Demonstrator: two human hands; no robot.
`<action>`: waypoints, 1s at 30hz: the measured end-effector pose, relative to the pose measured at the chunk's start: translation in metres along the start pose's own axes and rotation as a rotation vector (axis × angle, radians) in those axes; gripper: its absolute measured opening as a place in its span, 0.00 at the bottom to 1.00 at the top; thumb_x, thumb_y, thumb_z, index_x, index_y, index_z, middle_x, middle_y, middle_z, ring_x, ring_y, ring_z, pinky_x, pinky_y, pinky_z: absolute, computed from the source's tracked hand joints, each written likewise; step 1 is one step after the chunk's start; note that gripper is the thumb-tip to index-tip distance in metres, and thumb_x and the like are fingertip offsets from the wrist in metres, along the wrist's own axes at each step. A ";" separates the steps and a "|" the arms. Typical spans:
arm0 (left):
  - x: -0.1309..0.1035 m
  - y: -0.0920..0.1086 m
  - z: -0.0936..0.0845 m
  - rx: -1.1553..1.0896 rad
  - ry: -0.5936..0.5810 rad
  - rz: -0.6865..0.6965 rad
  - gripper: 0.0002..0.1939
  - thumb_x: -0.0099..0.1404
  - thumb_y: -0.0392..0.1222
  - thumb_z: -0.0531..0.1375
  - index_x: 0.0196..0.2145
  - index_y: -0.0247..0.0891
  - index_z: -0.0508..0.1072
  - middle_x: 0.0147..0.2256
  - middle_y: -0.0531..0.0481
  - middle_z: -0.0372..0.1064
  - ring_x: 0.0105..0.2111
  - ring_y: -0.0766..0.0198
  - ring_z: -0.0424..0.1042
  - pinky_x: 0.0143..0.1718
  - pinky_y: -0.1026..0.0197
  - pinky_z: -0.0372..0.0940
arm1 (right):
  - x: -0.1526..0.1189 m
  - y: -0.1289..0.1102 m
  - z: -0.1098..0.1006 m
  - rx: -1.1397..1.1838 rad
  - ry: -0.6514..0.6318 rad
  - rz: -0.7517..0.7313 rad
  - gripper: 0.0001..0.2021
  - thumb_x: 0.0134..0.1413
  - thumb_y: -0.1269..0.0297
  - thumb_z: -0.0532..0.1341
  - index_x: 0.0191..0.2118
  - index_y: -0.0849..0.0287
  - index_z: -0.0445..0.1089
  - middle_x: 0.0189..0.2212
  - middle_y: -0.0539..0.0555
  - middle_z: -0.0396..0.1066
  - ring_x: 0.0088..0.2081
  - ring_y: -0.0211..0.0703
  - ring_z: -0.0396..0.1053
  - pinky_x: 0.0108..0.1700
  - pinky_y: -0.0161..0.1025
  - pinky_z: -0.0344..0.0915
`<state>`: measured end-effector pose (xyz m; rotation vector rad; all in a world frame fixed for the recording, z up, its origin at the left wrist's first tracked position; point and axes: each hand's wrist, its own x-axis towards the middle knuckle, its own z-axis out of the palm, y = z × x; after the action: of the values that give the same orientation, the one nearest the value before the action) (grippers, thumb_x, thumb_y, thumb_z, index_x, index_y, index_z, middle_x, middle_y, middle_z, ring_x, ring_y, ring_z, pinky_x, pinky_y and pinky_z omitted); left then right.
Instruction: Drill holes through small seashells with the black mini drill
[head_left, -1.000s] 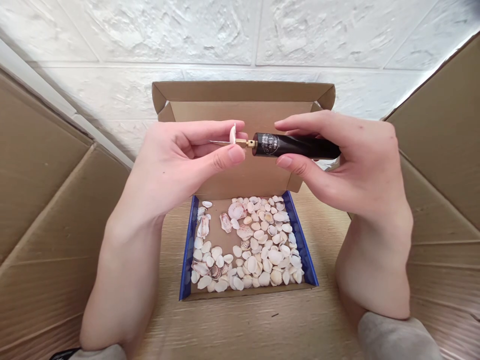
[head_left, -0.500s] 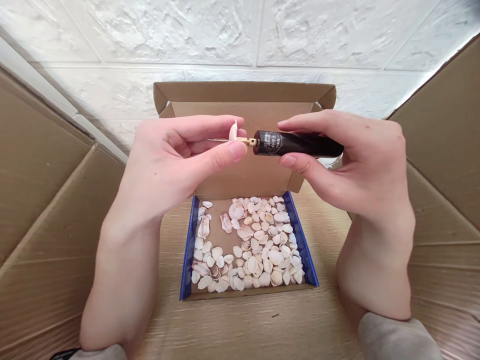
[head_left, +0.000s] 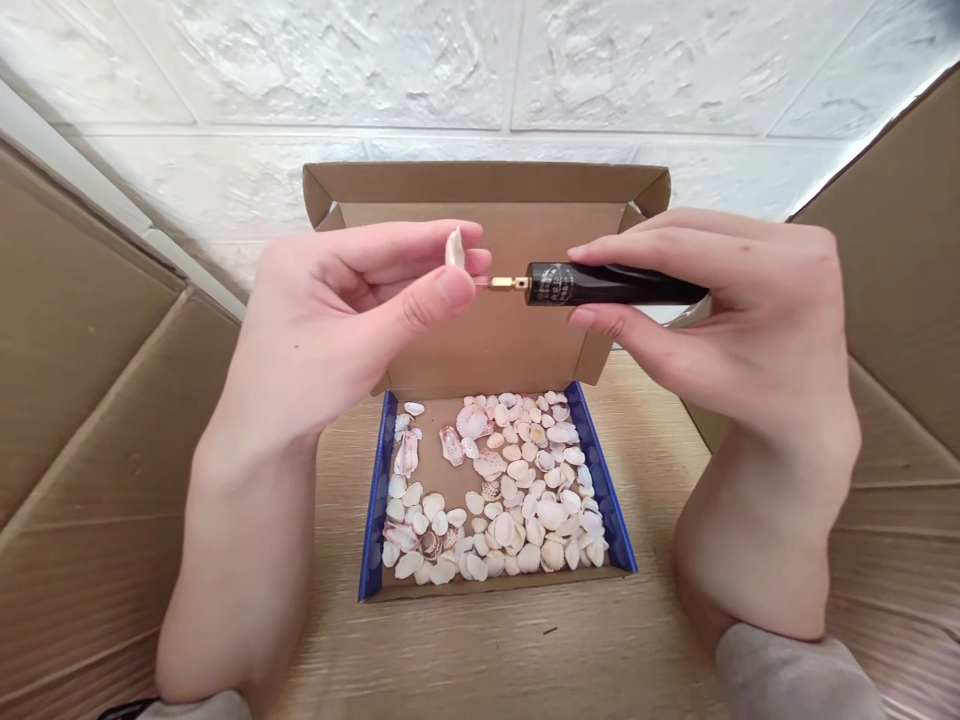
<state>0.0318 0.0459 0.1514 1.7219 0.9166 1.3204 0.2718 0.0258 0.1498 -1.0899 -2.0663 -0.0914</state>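
Pinched between the thumb and fingers of my left hand [head_left: 360,310] is a small white seashell [head_left: 454,248], standing on edge. My right hand [head_left: 720,310] grips a black mini hand drill [head_left: 615,284] with a brass chuck [head_left: 510,284], held level and pointing left. Its thin bit reaches toward the shell and passes behind my left thumb, so I cannot tell whether the tip touches the shell. Both hands are raised above an open cardboard box [head_left: 487,592] with blue side walls, where many white, cream and pinkish shells [head_left: 552,515] lie spread out.
The box's raised lid [head_left: 495,345] stands behind my hands, near a white brick-patterned wall [head_left: 360,70]. Tall cardboard panels [head_left: 90,400] flank the work area on the left and right. A small dark sliver [head_left: 550,631] lies on the wooden table [head_left: 480,660].
My right hand has drawn the drill to the right, and a gap now shows between the chuck and the shell. My left hand has shifted slightly left with the shell.
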 end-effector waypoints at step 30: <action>0.006 -0.016 -0.011 0.027 -0.056 0.038 0.14 0.61 0.46 0.68 0.45 0.43 0.81 0.43 0.52 0.80 0.48 0.50 0.78 0.56 0.46 0.73 | -0.001 0.004 0.008 -0.202 -0.017 -0.043 0.10 0.66 0.57 0.56 0.45 0.50 0.73 0.34 0.49 0.77 0.33 0.40 0.72 0.32 0.39 0.64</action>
<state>0.0208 0.0598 0.1414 1.7958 0.8771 1.2827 0.2699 0.0312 0.1427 -1.1698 -2.1309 -0.3195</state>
